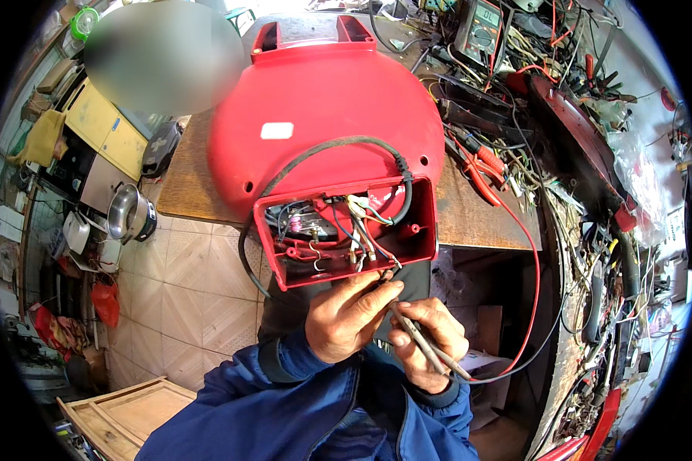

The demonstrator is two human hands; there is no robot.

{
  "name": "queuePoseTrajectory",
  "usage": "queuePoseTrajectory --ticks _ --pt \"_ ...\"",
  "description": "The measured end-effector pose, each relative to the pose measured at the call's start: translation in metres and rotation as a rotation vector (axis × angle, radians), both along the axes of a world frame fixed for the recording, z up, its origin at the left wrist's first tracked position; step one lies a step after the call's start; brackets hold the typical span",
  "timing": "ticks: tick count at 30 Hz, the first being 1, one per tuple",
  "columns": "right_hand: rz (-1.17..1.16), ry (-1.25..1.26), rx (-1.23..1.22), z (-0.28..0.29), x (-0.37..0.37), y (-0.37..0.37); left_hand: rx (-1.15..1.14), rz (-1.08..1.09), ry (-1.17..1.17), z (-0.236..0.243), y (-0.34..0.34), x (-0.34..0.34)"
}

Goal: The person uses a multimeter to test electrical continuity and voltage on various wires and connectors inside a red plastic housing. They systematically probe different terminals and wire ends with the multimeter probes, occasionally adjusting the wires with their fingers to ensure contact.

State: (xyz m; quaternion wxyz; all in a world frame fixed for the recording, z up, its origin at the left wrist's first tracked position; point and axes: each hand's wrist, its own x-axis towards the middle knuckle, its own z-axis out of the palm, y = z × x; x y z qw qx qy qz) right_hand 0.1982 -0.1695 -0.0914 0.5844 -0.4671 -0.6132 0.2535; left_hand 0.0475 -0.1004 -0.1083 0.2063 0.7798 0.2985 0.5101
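Observation:
A red plastic appliance housing point(331, 107) rests on the table, its open box-shaped compartment point(275, 275) facing me. Inside the compartment are several loose wires point(361, 223) with metal connectors, and a thick black cable point(284, 165) loops over its top. My left hand point(346, 311) is at the compartment's lower edge, thumb and fingers pinched near the wire ends; what they hold is hidden. Just to the right, my right hand point(430, 338) grips two slim test probes point(423, 342) together, their tips pointing toward my left fingers. A red lead and a black lead run from the probes.
A multimeter point(483, 31) stands at the back right among tangled wires. Red-handled clamps point(486, 170) lie on the table's right side point(484, 227). Cluttered parts and a dark red panel point(569, 131) fill the right. A metal pot point(129, 213) and a wooden drawer point(127, 419) are at left.

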Motion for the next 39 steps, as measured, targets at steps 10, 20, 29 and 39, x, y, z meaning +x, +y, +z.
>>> queuePoseTrajectory --ticks 10,20,29,39 --pt "-0.156 0.123 -0.06 0.0 -0.007 -0.004 -0.492 -0.21 -0.309 -0.016 -0.012 -0.001" --pt "-0.212 0.22 -0.023 0.002 -0.014 -0.004 -0.88 -0.362 -0.404 -0.003 -0.008 -0.009" --pt "-0.155 0.401 -0.079 0.001 -0.009 -0.002 -1.212 -0.724 -0.43 0.013 0.012 -0.022" --pt "-0.16 0.342 -0.102 0.001 -0.008 -0.001 -1.163 -0.595 -0.437 0.005 0.007 -0.017"
